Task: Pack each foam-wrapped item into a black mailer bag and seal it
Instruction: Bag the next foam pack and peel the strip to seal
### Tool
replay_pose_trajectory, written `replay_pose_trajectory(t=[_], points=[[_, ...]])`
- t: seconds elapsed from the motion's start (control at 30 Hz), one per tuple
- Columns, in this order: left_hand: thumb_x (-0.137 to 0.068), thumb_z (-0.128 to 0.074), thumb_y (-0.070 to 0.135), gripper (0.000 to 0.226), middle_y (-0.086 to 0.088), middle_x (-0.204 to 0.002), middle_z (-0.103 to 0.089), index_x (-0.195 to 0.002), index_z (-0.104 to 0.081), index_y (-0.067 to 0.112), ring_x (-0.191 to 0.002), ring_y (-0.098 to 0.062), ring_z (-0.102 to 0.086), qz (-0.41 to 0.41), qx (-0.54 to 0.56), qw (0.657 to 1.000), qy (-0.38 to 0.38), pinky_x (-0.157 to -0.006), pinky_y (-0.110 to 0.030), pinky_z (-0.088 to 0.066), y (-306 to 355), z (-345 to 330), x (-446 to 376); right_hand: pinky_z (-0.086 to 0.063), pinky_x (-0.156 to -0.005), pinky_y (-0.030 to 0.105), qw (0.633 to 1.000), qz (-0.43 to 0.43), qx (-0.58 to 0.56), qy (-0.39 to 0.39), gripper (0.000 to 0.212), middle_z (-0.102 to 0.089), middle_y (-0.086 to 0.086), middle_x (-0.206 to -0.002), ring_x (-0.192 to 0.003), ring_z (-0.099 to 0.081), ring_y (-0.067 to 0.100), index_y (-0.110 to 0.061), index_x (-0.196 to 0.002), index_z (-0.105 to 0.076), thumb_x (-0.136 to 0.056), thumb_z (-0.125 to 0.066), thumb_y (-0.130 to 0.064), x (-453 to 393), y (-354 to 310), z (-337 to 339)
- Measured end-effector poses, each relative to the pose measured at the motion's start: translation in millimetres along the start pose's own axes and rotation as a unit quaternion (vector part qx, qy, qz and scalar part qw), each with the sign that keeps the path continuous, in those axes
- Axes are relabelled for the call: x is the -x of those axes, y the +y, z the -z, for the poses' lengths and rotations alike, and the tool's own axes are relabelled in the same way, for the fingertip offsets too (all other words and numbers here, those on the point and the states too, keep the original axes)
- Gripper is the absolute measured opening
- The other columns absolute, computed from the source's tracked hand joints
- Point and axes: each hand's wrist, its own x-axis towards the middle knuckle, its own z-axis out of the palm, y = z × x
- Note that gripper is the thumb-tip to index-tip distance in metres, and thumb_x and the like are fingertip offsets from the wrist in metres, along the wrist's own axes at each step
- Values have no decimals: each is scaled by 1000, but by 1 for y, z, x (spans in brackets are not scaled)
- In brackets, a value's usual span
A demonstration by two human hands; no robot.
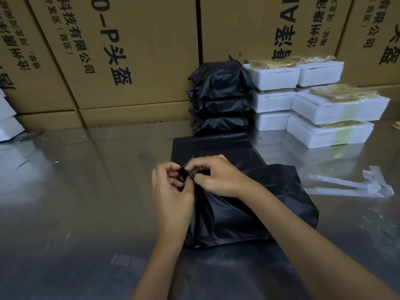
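The filled black mailer bag [249, 204] lies on the bench [86, 213] before me, its mouth pinched in my left hand [171, 191] and right hand [218, 176], apparently mid-seal. Four sealed bags [220, 100] are stacked behind; several foam-wrapped items [313, 105] remain unpacked.

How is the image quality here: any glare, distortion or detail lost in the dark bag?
Head view: dim overall; the shiny table mirrors the cartons in soft glare; wide-angle bending tilts the carton edges; the black mailer bag loses fold detail in shadow; both hands stay reasonably sharp.
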Motion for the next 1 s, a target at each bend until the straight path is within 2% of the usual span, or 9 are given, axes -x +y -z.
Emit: replay_pose_trajectory(t=[0.13,0.27,0.37,0.5,0.7,0.8,0.87,0.93,1.0], points=[[-83,-70,-4,36,6,-91,-52,-82,-53,28,-70,-7,-54,-19,-18,1000,-1,-66,-12,-45,-1,0,1,-42,-109,40,1000,-3,-10,3,29,-76,-8,-96,-105,-66,9,-23,-99,-74,-86,-54,-8,-1,1,1],[-81,-64,-13,38,5,-86,-49,-75,-51,23,-70,-7,-51,-37,-25,999,-3,-66,-13,-42,-1,0,1,-40,-110,42,1000,-4,-20,3,19,-75,-8,-100,-105,-66,9,-23,-99,-74,-88,-59,-18,-1,1,1],[-80,-65,-13,36,6,-84,-47,-73,-49,19,-71,-8,-50,-64,-50,997,-9,-65,-13,-40,-4,2,1,-37,-112,41,1000,-13,4,-8,23,-73,-10,-101,-111,-59,13,-29,-102,-74,-89,-58,-19,0,2,2],[-81,-69,-3,36,11,-81,-44,-74,-43,21,-75,-8,-49,-114,-104,988,-12,-66,-10,-38,-6,4,2,-34,-111,41,998,-21,47,-36,29,-69,-6,-102,-113,-48,21,-38,-101,-71,-89,-55,-16,0,3,2],[-81,-69,10,31,8,-80,-44,-75,-40,21,-75,-13,-49,-99,-117,988,-5,-65,-13,-37,-11,6,0,-31,-115,47,999,-4,-27,-28,23,-75,-6,-96,-106,-65,15,-24,-93,-67,-84,-58,-4,0,3,4],[-83,-70,11,28,9,-79,-48,-76,-46,23,-75,-13,-50,-82,-101,991,-6,-66,-11,-38,-12,5,0,-45,-105,48,996,-13,-83,-9,17,-76,0,-94,-99,-67,19,-19,-94,-68,-86,-61,-5,0,3,5],[-83,-72,10,24,9,-79,-52,-77,-52,21,-73,-11,-51,-74,-98,992,-10,-65,-12,-39,-12,5,-1,-51,-93,39,994,-19,-111,6,16,-75,-3,-87,-89,-67,11,-21,-91,-70,-88,-60,-8,0,4,6],[-83,-73,9,21,9,-77,-55,-77,-56,20,-70,-12,-52,-64,-99,993,-16,-63,-15,-40,-13,5,-1,-47,-81,30,992,-22,-122,15,19,-70,-6,-74,-73,-61,2,-25,-85,-72,-89,-57,-14,0,2,5],[-84,-72,9,20,9,-76,-56,-77,-57,21,-69,-12,-52,-62,-101,993,-17,-62,-17,-41,-12,5,-1,-49,-83,33,991,-23,-131,24,21,-71,1,-79,-76,-62,10,-24,-83,-74,-90,-55,-21,0,1,4]])
